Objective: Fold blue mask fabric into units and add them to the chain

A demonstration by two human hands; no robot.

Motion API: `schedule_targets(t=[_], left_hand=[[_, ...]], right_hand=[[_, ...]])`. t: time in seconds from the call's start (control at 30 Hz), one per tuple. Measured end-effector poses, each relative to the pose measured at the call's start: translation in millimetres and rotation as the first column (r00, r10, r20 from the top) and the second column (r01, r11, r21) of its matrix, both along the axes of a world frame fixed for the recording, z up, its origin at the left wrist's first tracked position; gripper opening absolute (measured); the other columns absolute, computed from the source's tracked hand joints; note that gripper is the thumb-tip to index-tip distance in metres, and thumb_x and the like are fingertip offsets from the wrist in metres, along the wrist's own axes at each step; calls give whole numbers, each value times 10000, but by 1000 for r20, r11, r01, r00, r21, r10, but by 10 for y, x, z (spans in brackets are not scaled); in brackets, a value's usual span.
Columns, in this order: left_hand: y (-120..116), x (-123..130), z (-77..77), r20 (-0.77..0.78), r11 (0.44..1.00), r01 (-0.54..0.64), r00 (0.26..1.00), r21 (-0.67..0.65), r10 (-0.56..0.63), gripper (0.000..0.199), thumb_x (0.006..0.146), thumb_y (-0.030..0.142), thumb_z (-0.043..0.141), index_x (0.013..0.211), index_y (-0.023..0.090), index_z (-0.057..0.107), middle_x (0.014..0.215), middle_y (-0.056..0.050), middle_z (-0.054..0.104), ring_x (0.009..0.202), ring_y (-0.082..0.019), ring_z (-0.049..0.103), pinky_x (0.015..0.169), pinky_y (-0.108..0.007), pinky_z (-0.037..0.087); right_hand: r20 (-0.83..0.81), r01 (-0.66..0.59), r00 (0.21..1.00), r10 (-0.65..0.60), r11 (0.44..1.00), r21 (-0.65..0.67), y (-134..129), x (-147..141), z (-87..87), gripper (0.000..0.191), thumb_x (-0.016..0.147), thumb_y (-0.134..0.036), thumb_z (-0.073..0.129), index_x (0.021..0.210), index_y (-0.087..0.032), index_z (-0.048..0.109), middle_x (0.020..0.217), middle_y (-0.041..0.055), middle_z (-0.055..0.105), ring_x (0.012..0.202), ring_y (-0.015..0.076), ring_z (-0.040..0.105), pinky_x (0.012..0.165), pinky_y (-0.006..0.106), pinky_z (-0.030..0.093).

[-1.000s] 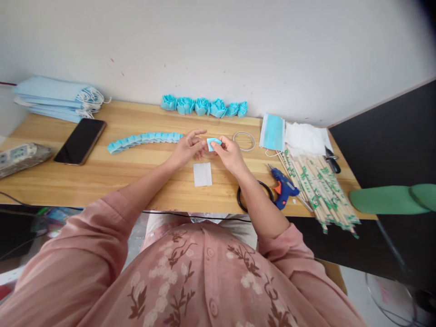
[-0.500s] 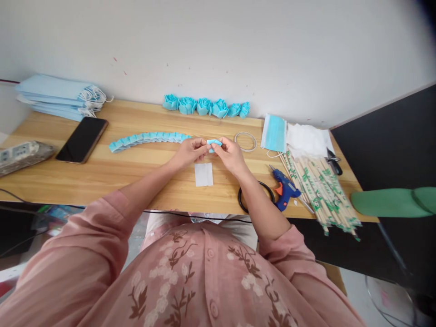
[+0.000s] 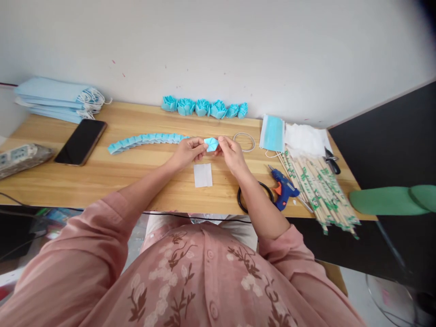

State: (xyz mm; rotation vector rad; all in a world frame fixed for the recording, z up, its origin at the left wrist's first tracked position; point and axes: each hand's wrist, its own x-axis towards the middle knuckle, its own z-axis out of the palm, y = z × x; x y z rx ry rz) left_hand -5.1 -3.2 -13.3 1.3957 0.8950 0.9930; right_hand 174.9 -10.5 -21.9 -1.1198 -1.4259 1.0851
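Between my two hands is a small folded piece of light blue material, its creases meeting near the middle. My left hand pinches its left edge between thumb and finger, and my right hand pinches the right edge. Below them a pale square lies flat on the wooden table. A curved row of folded blue pieces runs leftward from behind my left hand. Several blue fabric flowers stand in a line along the wall.
At the left are stacked face masks, a phone and a power strip. To the right lie a ring, a single mask, a blue glue gun, wrapped chopsticks, white sheets and a green bottle.
The folded blue piece now shows more of its creased face, turned toward me. My fingers have moved out to its opposite edges, slightly further apart.
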Motion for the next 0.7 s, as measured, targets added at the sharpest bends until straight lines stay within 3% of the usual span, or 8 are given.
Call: schedule_targets(t=[0.43,0.57,0.7], left_hand=[[-20,-9,44,-15,999,-35,999,-12,34,314,787,409,739,676,160,585,578,17,592,477,-63,510,457,-185,395],[1,-18,28,-33,998,-66,997,-5,66,289,795,380,733,670,162,590,564,14,597,464,-67,514,436,-180,393],[43,-27,-20,-49,996,-90,995,17,91,268,812,339,716,657,162,588,536,17,594,434,-63,497,415,-172,385]], right_hand=[[16,6,1000,-6,1000,21,3,-5,-40,498,893,-688,529,741,-218,598,681,-18,609,639,121,605,652,262,515],[-113,188,977,-180,980,64,68,35,-22,516,886,-709,522,824,-212,642,681,-18,603,600,102,580,610,242,514],[-200,403,908,-368,897,180,141,226,185,530,924,-718,440,872,-226,631,669,-32,540,588,88,549,596,227,514]])
